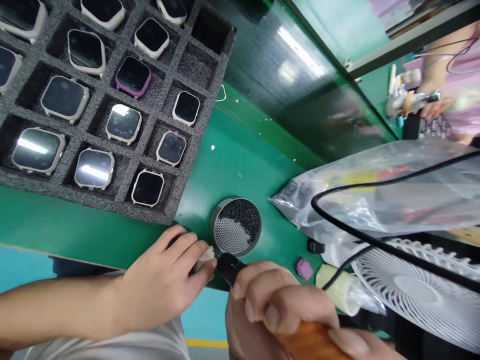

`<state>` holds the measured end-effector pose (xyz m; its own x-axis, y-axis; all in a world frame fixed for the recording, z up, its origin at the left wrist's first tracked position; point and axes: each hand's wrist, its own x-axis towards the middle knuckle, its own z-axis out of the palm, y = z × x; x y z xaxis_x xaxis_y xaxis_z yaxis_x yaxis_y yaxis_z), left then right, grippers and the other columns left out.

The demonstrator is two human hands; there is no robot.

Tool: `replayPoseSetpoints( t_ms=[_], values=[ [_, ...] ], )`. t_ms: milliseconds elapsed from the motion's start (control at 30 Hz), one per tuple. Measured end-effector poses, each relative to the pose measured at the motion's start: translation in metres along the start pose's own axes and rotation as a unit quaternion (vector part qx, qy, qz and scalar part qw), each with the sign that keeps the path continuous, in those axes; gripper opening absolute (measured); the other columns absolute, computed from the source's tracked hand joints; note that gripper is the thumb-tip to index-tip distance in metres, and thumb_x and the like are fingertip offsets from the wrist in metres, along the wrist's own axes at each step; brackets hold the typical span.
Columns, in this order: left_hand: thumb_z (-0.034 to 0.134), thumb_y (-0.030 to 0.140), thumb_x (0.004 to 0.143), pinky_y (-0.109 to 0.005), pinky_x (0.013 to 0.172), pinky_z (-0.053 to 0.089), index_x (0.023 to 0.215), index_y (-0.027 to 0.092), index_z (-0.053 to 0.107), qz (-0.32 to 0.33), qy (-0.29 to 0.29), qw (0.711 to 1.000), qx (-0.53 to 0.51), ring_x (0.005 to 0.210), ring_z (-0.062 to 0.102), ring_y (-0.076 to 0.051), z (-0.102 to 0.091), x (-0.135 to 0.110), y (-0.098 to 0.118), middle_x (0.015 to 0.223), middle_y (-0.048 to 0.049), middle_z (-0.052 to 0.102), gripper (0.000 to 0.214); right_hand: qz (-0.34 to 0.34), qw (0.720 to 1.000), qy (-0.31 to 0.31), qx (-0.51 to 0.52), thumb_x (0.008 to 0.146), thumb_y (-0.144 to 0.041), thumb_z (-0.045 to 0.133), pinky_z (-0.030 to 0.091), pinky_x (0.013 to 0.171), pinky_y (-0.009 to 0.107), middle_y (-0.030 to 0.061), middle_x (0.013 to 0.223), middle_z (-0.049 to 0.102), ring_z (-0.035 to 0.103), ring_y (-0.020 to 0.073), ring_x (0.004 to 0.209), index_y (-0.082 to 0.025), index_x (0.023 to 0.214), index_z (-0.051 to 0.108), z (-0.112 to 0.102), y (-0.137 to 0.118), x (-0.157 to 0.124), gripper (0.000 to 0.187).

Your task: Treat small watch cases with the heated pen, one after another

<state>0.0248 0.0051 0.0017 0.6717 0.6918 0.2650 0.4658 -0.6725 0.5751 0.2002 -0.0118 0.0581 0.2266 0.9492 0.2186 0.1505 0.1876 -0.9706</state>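
Note:
My left hand is closed round a small pale watch case, of which only a corner shows past the fingers. My right hand grips a screwdriver with an orange handle and a black tip end that points at the case. Just beyond both hands stands a round metal tin filled with tiny dark screws. A black foam tray at the upper left holds several smartwatch bodies in square pockets, one of them purple.
A clear plastic bag and a white fan with a black cable crowd the right. A small purple piece lies on the green bench. Another person works at the far right.

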Motion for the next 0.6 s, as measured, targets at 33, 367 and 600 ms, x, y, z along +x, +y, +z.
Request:
replayPoseSetpoints(
  t_ms=[33, 367, 600],
  values=[
    [0.06, 0.023, 0.101, -0.051, 0.109, 0.039, 0.118, 0.019, 0.07, 0.002, -0.002, 1.0, 0.001, 0.114, 0.057, -0.028, -0.001, 0.0, 0.0, 0.125, -0.0094, 0.065, 0.02, -0.006, 1.0, 0.016, 0.002, 0.1, -0.047, 0.03, 0.048, 0.051, 0.038, -0.0029, 0.064, 0.044, 0.052, 0.0178, 0.056, -0.032, 0.095, 0.057, 0.007, -0.002, 0.002, 0.032],
    [0.064, 0.027, 0.101, -0.054, 0.106, 0.044, 0.117, 0.022, 0.069, -0.001, 0.012, 1.0, -0.007, 0.118, 0.056, -0.029, -0.007, 0.0, 0.002, 0.125, -0.0091, 0.065, 0.018, -0.07, 0.983, 0.154, 0.067, 0.098, -0.07, 0.034, 0.053, 0.058, 0.041, -0.0011, 0.082, 0.055, 0.055, 0.0169, 0.066, -0.03, 0.112, 0.059, 0.004, -0.014, 0.002, 0.049],
    [0.06, 0.004, 0.091, -0.032, 0.093, 0.058, 0.14, 0.019, 0.057, -0.01, 0.041, 0.999, -0.03, 0.106, 0.061, -0.019, -0.01, -0.013, 0.009, 0.12, -0.0104, 0.061, 0.051, -0.073, 0.985, 0.067, 0.144, 0.08, -0.076, 0.063, 0.05, 0.042, 0.033, -0.0028, 0.072, 0.058, 0.055, 0.0145, 0.052, -0.032, 0.109, 0.065, -0.027, -0.002, 0.002, 0.052]
  ],
)
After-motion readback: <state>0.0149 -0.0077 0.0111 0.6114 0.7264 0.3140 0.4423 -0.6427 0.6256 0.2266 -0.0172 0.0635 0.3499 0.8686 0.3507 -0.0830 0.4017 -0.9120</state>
